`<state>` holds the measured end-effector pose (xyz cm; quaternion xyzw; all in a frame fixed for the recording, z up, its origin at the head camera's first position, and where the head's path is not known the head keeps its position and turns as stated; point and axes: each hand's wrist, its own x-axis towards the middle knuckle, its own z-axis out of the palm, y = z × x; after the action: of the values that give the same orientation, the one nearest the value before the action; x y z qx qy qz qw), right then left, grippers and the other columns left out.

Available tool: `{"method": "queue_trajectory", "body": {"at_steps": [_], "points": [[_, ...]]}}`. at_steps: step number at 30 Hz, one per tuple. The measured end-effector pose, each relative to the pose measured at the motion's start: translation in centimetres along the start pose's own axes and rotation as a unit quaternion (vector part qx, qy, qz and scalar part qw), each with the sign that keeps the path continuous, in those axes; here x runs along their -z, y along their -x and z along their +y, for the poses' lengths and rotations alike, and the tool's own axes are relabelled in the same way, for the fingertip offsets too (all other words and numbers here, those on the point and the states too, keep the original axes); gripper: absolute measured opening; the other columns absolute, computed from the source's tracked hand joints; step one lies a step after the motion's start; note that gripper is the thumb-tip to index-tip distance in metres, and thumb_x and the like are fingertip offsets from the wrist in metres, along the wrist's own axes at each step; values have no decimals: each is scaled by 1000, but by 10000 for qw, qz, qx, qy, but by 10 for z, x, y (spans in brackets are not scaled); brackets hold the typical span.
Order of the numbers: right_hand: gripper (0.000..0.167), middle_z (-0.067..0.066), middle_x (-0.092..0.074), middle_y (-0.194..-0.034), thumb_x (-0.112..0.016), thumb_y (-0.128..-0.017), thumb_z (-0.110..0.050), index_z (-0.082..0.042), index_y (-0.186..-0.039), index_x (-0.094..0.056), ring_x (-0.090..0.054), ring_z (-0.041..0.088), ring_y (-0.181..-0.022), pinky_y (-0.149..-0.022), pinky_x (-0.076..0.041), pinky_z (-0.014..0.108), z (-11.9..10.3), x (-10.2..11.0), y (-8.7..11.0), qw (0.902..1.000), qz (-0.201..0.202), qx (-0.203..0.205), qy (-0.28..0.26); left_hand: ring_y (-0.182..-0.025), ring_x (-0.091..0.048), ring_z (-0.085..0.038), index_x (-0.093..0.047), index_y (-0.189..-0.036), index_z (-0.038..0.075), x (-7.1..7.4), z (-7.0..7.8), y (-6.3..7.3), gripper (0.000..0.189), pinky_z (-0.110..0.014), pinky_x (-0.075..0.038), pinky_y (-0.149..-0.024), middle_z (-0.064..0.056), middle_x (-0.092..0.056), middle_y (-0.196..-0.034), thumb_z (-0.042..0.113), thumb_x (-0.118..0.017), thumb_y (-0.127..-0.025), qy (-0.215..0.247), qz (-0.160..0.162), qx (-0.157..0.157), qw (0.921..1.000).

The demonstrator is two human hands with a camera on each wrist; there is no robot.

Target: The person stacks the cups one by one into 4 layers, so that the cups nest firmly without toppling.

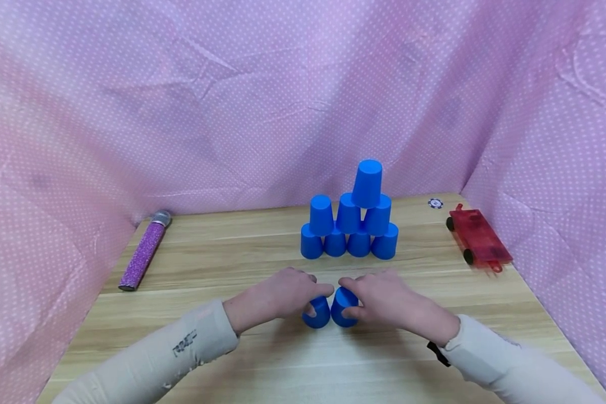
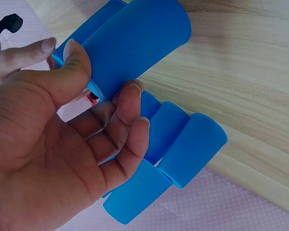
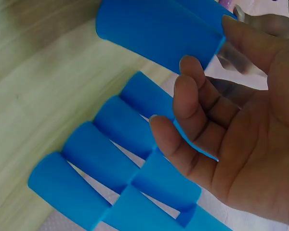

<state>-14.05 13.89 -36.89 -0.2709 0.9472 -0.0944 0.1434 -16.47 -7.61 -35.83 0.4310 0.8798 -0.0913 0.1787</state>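
Two upside-down blue cups stand side by side on the table near the front. My left hand (image 1: 290,292) pinches the left cup (image 1: 319,317) between thumb and fingers; the left wrist view shows this cup (image 2: 139,43) close up. Around the right cup (image 1: 342,301), the thumb and fingers of my right hand (image 1: 389,297) take hold, and the same cup (image 3: 149,33) shows in the right wrist view. Behind both hands rises a pyramid of blue cups (image 1: 350,213): a bottom row of several, three above, and a single cup (image 1: 367,182) on top toward the right.
A glittery purple microphone (image 1: 143,252) lies at the table's left edge. On the right are a red toy car body (image 1: 480,235) with black wheels and a poker chip (image 1: 435,203). Pink dotted cloth (image 1: 262,112) encloses the back and sides of the wooden table (image 1: 222,247).
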Motion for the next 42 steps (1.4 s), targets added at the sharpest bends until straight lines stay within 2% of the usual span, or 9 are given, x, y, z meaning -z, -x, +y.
{"method": "queue_trajectory", "body": {"at_steps": [8, 16, 27, 35, 39, 42], "points": [[51, -6, -72, -90, -76, -86, -46, -17, -127, -64, -61, 8, -75, -63, -49, 26, 0, -5, -1, 9998, -3, -102, -160, -78, -61, -9, -53, -121, 32, 1, 1, 1, 38, -25, -54, -74, 5, -71, -97, 42, -71, -89, -55, 15, 5, 10000], [47, -6, -71, -87, -77, -86, -45, -18, -124, -66, -60, 8, -73, -64, -51, 27, 0, -7, -3, 9997, -14, -127, -204, -80, -62, -11, -54, -122, 32, 0, -1, 1, 39, -29, -54, -78, 4, -71, -98, 42, -71, -90, 52, 26, -21, 10000], [50, -4, -72, -91, -79, -84, -45, -18, -124, -67, -63, 12, -79, -70, -54, 31, -4, -1, -7, 9985, -320, -372, -239, -89, -65, -13, -55, -124, 31, 3, -2, -1, 40, -34, -55, -84, 4, -72, -103, 42, -72, -90, 185, -53, -3, 9998], [52, -2, -73, -94, -78, -84, -45, -19, -127, -66, -65, 14, -84, -73, -55, 33, -2, 0, -8, 9984, -339, -367, -252, -92, -67, -12, -58, -128, 28, 3, -8, -2, 42, -31, -56, -83, 5, -73, -107, 41, -72, -91, 598, -52, -37, 9982], [52, -2, -74, -97, -77, -85, -46, -19, -127, -66, -67, 15, -86, -75, -57, 35, -1, -1, -8, 9990, -303, -285, -187, -91, -68, -14, -60, -127, 25, 11, -14, 2, 40, -32, -57, -81, 2, -73, -107, 40, -71, -92, 834, 99, 76, 9964], [52, -1, -74, -98, -77, -85, -46, -19, -127, -66, -68, 17, -87, -77, -58, 37, 0, -2, -8, 9991, -276, -274, -168, -92, -68, -15, -59, -129, 24, 29, -19, 7, 40, -34, -58, -82, 0, -73, -107, 40, -69, -94, 1049, 205, 243, 9940]]}}
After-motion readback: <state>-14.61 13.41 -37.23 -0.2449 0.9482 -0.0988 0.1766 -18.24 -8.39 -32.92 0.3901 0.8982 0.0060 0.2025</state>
